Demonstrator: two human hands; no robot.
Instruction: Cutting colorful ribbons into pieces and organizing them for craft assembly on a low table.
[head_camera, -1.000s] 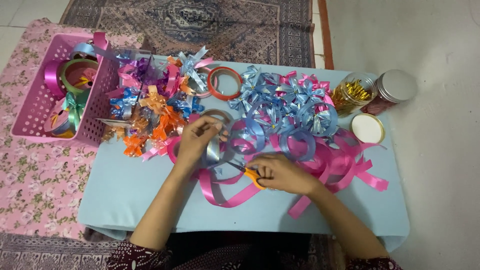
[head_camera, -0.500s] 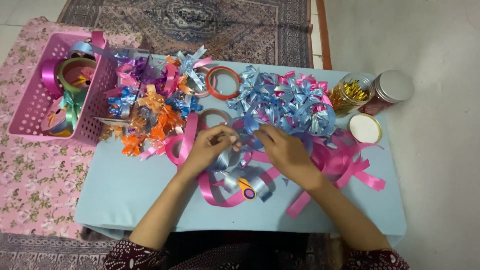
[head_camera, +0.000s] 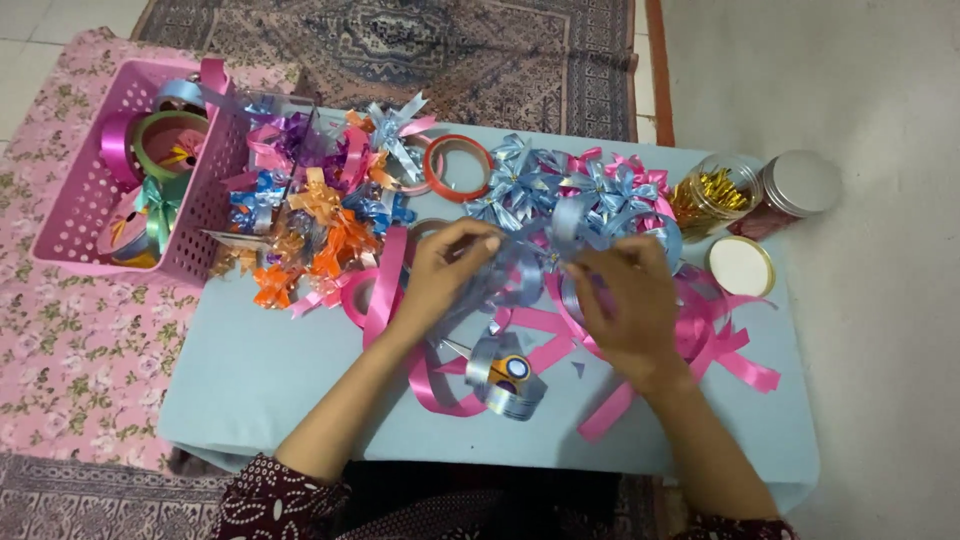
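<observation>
My left hand (head_camera: 440, 272) and my right hand (head_camera: 625, 300) both pinch a length of shiny light blue ribbon (head_camera: 525, 270) above the middle of a low light blue table (head_camera: 260, 390). The ribbon is looped between them. Loose pink ribbon strips (head_camera: 720, 345) lie under and around both hands. Orange-handled scissors (head_camera: 510, 370) rest on the table just in front of my hands, partly under a curl of blue ribbon. A pile of finished blue and pink ribbon bows (head_camera: 580, 185) sits just beyond my right hand.
A pink plastic basket (head_camera: 80, 245) with ribbon rolls stands at the left. Orange, purple and blue bows (head_camera: 310, 200) are heaped beside it. A red tape ring (head_camera: 458, 166), an open jar of gold pieces (head_camera: 715, 195), its lid (head_camera: 740, 265) and a capped jar (head_camera: 795, 190) stand at the back right.
My right hand has let go of the scissors, which now lie on the table, and has risen to join the left hand on the blue ribbon.
</observation>
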